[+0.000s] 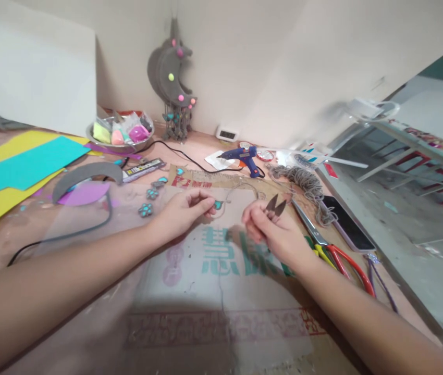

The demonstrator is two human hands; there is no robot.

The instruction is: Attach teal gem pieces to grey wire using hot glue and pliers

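My left hand (184,212) is closed in a pinch over the printed board. At its fingertips is a small teal heart charm (218,205) with a dark edge, and a thin grey cord (227,195) loops close by. To the right, my right hand (274,229) is curled around small thread snips; the two dark pointed blades (276,206) stick up past its fingers, slightly apart, while the handles are hidden in the palm. Left of my left hand lie teal flower charms (145,210) with grey edges, and another heart piece (180,171) rests farther back.
A blue glue gun (245,154) lies at the back. Grey yarn (303,185), a phone (348,224) and red-handled scissors (319,237) lie on the right. A bowl of clay packets (120,130), coloured sheets (29,164) and a grey crescent (88,174) occupy the left. A moon ornament (172,73) hangs behind.
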